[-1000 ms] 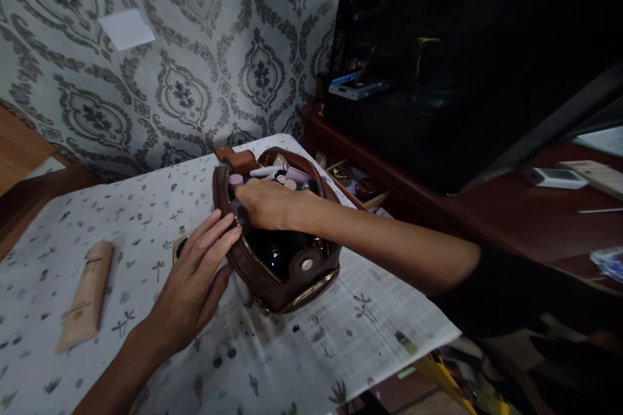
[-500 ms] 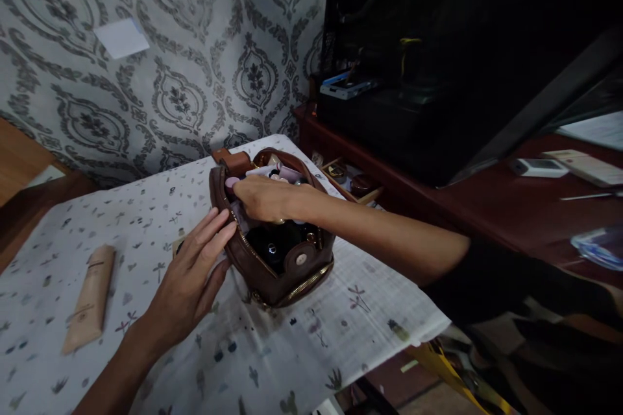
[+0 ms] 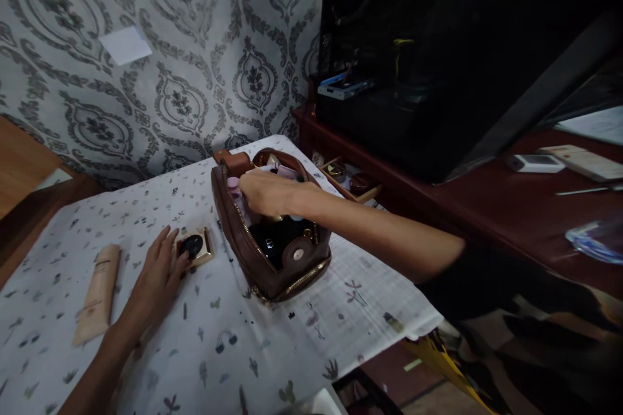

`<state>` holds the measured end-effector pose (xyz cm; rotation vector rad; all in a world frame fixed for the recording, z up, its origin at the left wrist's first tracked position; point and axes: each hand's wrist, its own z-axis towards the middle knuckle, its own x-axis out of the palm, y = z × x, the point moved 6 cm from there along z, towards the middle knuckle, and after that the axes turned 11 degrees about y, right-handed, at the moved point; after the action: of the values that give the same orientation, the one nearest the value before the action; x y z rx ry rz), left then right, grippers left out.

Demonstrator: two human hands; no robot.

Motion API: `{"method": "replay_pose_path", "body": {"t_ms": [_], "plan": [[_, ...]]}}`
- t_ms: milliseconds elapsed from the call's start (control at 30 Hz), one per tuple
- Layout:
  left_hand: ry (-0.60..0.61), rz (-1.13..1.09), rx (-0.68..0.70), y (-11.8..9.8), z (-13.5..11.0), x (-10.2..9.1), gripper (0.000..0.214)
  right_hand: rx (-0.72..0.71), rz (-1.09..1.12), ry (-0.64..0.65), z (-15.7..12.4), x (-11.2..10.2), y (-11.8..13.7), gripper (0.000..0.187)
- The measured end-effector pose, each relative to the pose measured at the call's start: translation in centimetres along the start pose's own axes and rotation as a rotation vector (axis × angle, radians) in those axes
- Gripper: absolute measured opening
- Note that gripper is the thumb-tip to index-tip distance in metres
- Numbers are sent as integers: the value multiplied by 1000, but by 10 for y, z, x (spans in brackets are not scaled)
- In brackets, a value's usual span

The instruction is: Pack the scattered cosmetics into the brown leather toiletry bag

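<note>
A brown zipped bag (image 3: 233,220) stands unzipped on the cloth-covered table, with cosmetics inside. My right hand (image 3: 267,194) reaches down into it, its fingers curled and partly hidden; whatever they grip cannot be made out. Beside that hand, against the bag's left wall, is a pink-capped item (image 3: 233,185). A dark, shiny item (image 3: 280,240) lies at the bag's front. My left hand (image 3: 158,269) is over the table left of the bag, fingers apart and holding nothing. Its fingertips are at the edge of a gold compact (image 3: 207,246) with a black oval on top.
A beige tube (image 3: 98,295) lies on the patterned tablecloth (image 3: 253,350) at left. An open drawer (image 3: 367,194) with small items is behind the bag. A large black screen (image 3: 413,78) stands on the dark red cabinet (image 3: 530,207) at right. Patterned wallpaper rises behind.
My left hand has left the bag's side and moved left and down, uncovering most of the gold compact. My right hand stays inside the bag, slightly shifted, and more of the pink-capped item shows.
</note>
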<state>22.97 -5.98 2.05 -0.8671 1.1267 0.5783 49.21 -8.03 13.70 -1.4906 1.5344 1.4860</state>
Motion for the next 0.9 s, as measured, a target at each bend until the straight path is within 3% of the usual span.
{"method": "replay_pose_path", "body": {"t_ms": [67, 167, 367, 600, 900], "plan": [[21, -11, -32, 7, -3, 6, 55, 4, -26, 61, 3, 5, 5, 39], [29, 1, -25, 0, -5, 9, 54, 37, 4, 85, 6, 8, 8, 41], [-43, 48, 190, -42, -4, 2, 48, 64, 49, 77, 12, 8, 2, 43], [-57, 106, 329, -79, -3, 2, 46, 58, 177, 24, 12, 5, 0, 26], [-39, 88, 324, -80, -4, 0, 43, -26, 176, 20, 15, 12, 5, 36]]}}
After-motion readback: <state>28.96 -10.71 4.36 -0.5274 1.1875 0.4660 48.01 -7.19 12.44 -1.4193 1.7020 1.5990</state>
